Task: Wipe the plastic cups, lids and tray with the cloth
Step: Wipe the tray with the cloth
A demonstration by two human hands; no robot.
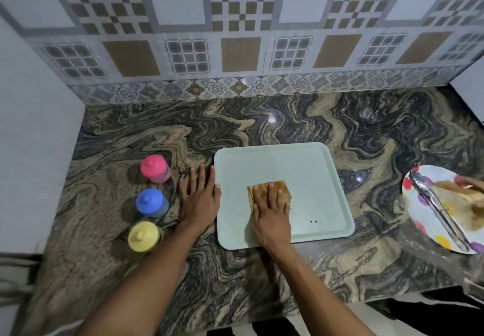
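1. The right hand point(271, 210) is lying flat, fingers straight and slightly spread, pressing the cloth point(284, 186) down. It is not curling round the cloth at all.
2. The cloth, a folded tan square, is sitting under those fingers on the tray point(301, 160), with its far edge and right corner peeking out beyond the fingertips.
3. The pale green tray is lying flat on the counter point(262, 278), stretching out ahead of the right hand and to both sides of it. A few dark specks point(314, 221) are showing just right of the wrist.
4. The left hand point(200, 199) is resting open on the counter, palm down and gripping nothing. Its thumb is touching the tray's left rim.
5. Three lidded cups are standing in a row just left of the left hand:
   - The pink cup point(155, 169) is level with the fingertips.
   - The blue cup point(151, 202) is level with the knuckles.
   - The yellow cup point(144, 236) is beside the wrist.
6. Well off to the right of the right hand, a spotted plate point(419, 204) is carrying metal tongs point(434, 210) and something brownish, too blurred to name.
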